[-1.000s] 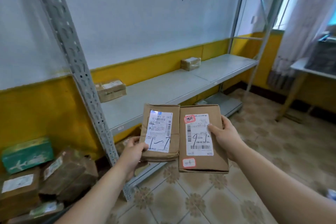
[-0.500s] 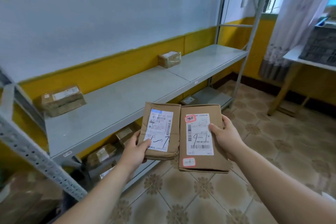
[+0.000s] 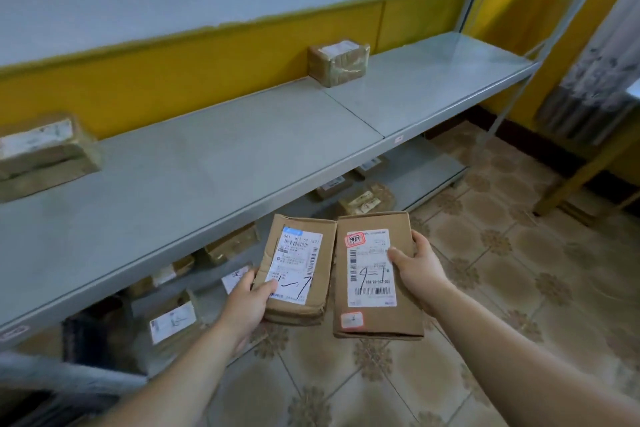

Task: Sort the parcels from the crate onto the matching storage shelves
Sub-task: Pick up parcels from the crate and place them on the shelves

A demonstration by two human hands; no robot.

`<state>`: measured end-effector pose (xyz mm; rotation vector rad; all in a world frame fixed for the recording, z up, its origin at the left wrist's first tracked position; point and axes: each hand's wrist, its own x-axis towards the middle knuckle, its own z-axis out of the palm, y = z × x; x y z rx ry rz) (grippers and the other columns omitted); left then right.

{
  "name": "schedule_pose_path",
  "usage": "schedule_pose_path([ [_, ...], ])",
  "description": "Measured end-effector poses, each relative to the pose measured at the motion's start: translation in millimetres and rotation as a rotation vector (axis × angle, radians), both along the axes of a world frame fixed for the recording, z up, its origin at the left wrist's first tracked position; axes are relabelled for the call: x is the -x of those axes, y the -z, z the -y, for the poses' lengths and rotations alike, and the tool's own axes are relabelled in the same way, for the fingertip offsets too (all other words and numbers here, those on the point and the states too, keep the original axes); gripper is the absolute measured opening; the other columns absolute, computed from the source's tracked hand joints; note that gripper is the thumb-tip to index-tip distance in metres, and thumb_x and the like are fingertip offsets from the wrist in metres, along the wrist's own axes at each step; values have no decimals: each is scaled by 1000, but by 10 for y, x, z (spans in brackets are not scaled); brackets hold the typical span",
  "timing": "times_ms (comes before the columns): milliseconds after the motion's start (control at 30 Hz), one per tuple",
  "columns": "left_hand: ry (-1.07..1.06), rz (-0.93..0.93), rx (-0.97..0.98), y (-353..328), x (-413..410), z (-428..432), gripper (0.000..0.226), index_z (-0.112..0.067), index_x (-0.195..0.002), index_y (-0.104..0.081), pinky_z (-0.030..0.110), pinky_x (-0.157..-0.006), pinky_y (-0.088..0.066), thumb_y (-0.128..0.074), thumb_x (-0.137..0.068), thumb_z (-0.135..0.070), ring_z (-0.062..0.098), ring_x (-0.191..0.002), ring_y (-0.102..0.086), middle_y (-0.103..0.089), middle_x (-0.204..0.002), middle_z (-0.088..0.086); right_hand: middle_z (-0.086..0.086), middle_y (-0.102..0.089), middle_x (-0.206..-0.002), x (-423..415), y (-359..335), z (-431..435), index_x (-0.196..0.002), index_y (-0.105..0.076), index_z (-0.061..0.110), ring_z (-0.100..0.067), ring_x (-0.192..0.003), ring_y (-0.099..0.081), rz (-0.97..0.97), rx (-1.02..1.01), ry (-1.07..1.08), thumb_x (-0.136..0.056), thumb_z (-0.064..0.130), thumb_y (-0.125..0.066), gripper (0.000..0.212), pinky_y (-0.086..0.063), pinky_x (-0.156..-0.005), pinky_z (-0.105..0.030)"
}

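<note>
Shelf [image 3: 242, 156] closer now.
Left hand [image 3: 244, 305], fingers curled, clasps small parcel [image 3: 313, 291]; right hand [image 3: 420, 270] likewise clasps larger parcel [image 3: 381, 321].

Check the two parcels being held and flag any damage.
The left parcel, in the left hand, is battered: cardboard creased beside its label and crumpled along the near edge. The right parcel, in the right hand, looks sound.

On the upper shelf [image 3: 242, 156], a taped parcel [image 3: 338, 61] sits at the back edge, a second parcel [image 3: 41, 156] at the left end. Before its front edge, the left parcel [image 3: 301, 263] is just beside the right parcel [image 3: 372, 288].
</note>
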<state>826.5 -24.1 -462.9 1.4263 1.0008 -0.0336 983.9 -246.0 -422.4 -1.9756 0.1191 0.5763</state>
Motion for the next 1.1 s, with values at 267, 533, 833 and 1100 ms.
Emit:
schedule_pose_path([
  [267,-227,-156,-99,775,-246,-311,24,-26,-118,-56,23,-69,-47,-54,-96,-18,4,-88,-59,-65,-103,-8,0,-65,-111,-883,1027,-913,-151,-24,29,-21,-88,-70,-124,82,-302,-97,26,-59,64,-59,-80,-46],
  [533,-428,-200,-151,2332,-764,-904,14,-33,-107,-55,48,-87,-55,-57,-95,-24,24,-95,-66,-68,-106,-1,-6,-66,-115,-1547,2810,-1710,-149,-26,32,-26,-90,-71,-206,8,-358,-97,25,-59,62,-60,-79,-47],
  [833,-613,-158,-249,4012,-789,-1584,18,-31,-116,-55,40,-72,-56,-54,-98,-32,23,-99,-65,-67,-110,-3,-6,-62,-117,-1803,4790,-2488,-150,-27,28,-25,-89,-67,-188,-120,-355,-98,19,-57,61,-59,-70,-41],
  [1100,-502,-203,-417,4587,-760,-1693,33,-27,-131,-50,36,-79,-47,-50,-99,-37,17,-95,-58,-63,-120,-5,-7,-60,-115,-1808,5674,-2920,-149,-30,20,-25,-88,-61,-67,-201,-360,-98,17,-57,58,-51,-75,-37],
])
